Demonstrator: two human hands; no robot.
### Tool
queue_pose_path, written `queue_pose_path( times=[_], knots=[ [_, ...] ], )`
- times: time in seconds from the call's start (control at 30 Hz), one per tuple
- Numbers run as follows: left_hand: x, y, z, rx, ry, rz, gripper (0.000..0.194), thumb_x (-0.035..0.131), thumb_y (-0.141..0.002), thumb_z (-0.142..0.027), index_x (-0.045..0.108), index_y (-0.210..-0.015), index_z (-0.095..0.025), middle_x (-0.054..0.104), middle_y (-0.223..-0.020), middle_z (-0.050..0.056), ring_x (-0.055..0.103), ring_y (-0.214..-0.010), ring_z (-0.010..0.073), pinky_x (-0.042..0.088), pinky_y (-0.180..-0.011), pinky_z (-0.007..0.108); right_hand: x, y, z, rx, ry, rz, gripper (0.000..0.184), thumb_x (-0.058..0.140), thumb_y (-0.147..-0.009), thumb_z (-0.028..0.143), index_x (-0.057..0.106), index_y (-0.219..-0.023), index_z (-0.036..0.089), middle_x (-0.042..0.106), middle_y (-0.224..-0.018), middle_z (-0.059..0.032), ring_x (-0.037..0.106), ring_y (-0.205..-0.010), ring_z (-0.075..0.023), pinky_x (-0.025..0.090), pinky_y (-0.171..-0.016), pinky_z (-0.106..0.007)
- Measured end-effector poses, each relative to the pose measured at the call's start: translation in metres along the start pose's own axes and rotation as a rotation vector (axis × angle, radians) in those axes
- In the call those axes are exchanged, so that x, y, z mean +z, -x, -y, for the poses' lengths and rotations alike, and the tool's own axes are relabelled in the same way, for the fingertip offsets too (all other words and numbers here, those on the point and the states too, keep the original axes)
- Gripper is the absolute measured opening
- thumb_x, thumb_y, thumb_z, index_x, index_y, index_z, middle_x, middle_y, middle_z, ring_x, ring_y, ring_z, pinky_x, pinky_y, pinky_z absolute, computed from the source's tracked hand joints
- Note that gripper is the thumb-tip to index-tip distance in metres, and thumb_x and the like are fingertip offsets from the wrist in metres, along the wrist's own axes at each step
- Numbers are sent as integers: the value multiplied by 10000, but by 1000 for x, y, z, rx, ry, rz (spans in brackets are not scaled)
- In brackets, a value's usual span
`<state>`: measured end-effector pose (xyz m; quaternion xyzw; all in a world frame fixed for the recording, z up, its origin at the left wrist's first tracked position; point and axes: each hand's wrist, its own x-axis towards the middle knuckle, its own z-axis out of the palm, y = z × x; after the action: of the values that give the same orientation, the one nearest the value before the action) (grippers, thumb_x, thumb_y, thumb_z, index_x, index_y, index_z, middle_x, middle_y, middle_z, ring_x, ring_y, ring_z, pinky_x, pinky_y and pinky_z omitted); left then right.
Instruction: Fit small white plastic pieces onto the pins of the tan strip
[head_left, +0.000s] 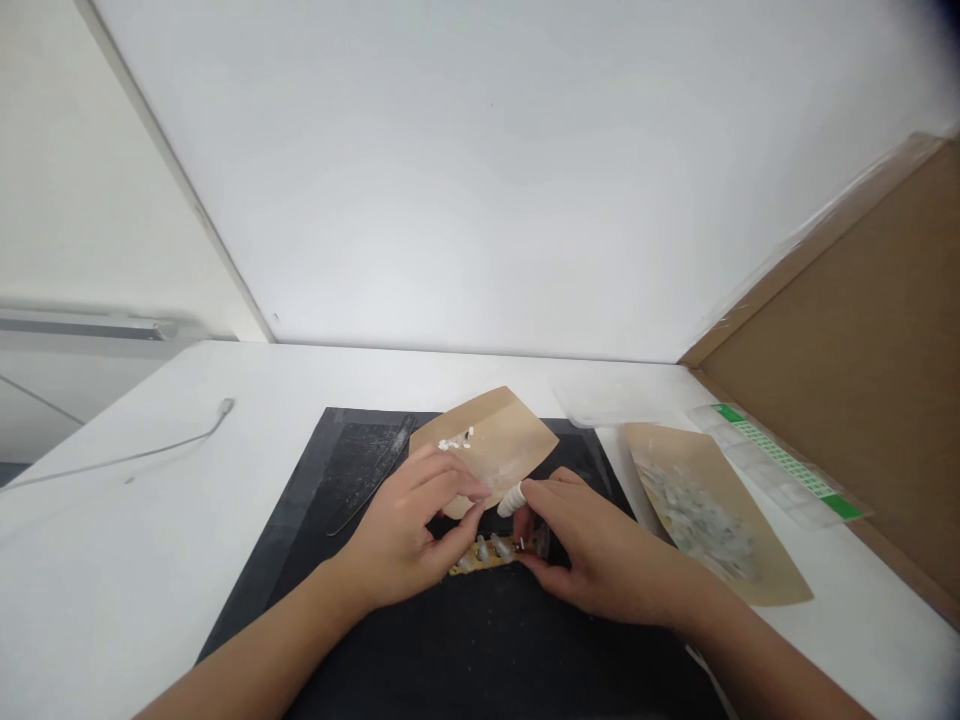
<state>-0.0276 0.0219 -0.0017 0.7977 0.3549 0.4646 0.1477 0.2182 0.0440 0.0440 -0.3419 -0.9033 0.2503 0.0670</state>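
A short yellowish strip with several small translucent pieces standing on it lies on the black mat. My right hand is closed at the strip's right end, thumb and fingers around it; a white ribbed cover sits on one fingertip. Just above the strip's left part, my left hand holds its thumb and index fingertips together in a pinch. Whatever is between them is too small to make out. Behind the hands, a tan paper tray carries several tiny white pieces.
A dark flat blade-like tool lies on the mat's left side. At right, another tan paper tray holds a heap of translucent pieces. Beyond it are a clear plastic case with a green label and a cardboard wall. A cable lies left.
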Motion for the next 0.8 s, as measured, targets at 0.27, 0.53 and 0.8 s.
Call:
queue_pose_path(
  times=[0.27, 0.53, 0.8],
  knots=[
    [1, 1, 1, -8, -6, 6, 204, 675, -911, -104, 716, -1086, -201, 706, -967, 68, 665, -955, 218, 545, -875, 376, 0, 0, 0, 8, 7, -10, 186, 672, -840, 108, 563, -938, 222, 663, -900, 8, 591, -885, -190, 405, -897, -345],
    [1, 2, 2, -16, -4, 18, 198, 675, -915, -104, 719, -1084, -199, 700, -981, 72, 656, -937, 205, 547, -834, 350, 2, -1, 0, 41, 4, -12, 175, 647, -846, 93, 570, -945, 214, 666, -928, -25, 574, -935, -224, 429, -853, -334],
    [2, 2, 1, -8, 8, 14, 204, 675, -914, -90, 715, -1083, -198, 695, -961, 66, 649, -938, 206, 532, -854, 365, 3, -2, 2, 4, 18, -22, 179, 605, -852, 61, 563, -941, 210, 640, -924, -18, 570, -900, -203, 425, -898, -349]
  ],
)
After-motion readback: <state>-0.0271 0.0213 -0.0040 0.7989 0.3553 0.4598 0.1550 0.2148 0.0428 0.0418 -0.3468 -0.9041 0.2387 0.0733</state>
